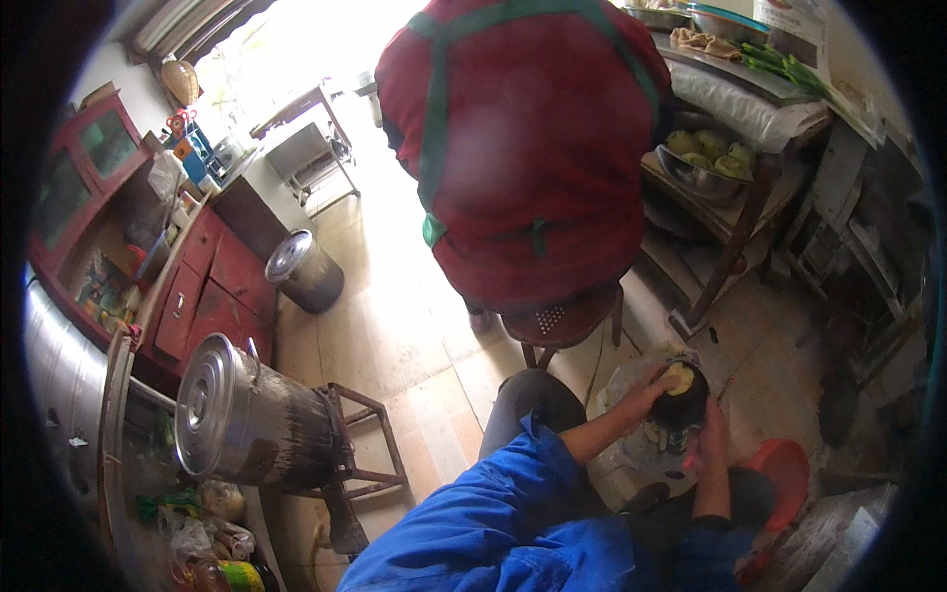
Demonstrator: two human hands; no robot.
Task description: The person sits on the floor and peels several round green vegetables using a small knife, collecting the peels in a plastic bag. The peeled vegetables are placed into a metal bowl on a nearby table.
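Note:
My left hand (647, 399) is closed on a pale yellow piece of produce (678, 378), held over a dark rounded thing (679, 411) whose kind I cannot make out. Opposite it, my right hand (712, 436) is curled at the side of the dark thing, with a small pink object (692, 450) in its fingers, mostly hidden. Below both hands a clear plastic bag (629, 444) lies spread on the floor, with pale scraps or peelings (657, 438) in it. Blur and shade hide finer detail.
A person in a red top (540, 148) sits on a stool (558, 325) just ahead. A red plastic basin (788, 481) is at my right. On the right-hand shelf, a metal bowl (703, 174) holds several greenish fruits. Lidded metal pots (251, 414) stand leftward near a red cabinet (214, 288).

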